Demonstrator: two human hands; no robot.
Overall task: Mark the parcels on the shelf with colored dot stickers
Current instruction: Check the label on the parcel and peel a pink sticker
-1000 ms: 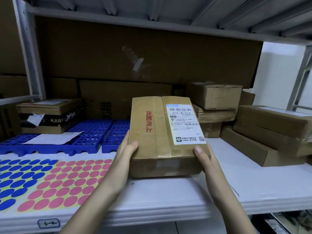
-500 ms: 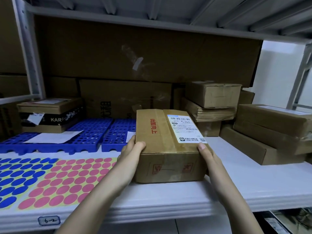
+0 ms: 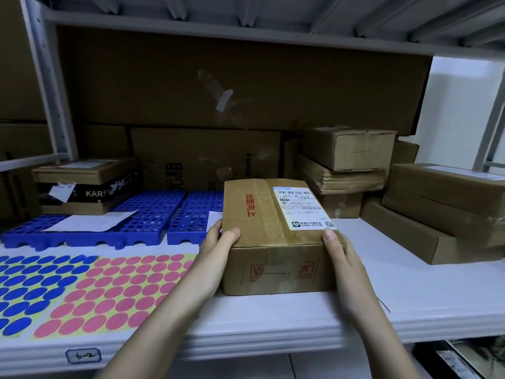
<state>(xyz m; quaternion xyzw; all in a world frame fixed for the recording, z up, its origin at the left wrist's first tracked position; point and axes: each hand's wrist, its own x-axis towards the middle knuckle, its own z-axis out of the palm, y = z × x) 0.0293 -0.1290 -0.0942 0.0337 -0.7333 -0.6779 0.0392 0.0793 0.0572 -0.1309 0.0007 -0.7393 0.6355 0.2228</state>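
The brown taped cardboard parcel (image 3: 276, 236) with a white shipping label sits at the centre of the frame on the white shelf (image 3: 410, 291), my left hand (image 3: 216, 250) and right hand (image 3: 341, 258) holding its sides, the pink dot sticker sheet (image 3: 117, 291) lower left.

Brown cardboard parcel (image 3: 276, 236) with red printed characters and a white barcode label (image 3: 306, 209). Left of it, pink dot stickers (image 3: 109, 294) on yellow backing, blue dot stickers (image 3: 30, 285), blue perforated trays (image 3: 142, 214); white shelf (image 3: 410, 291).
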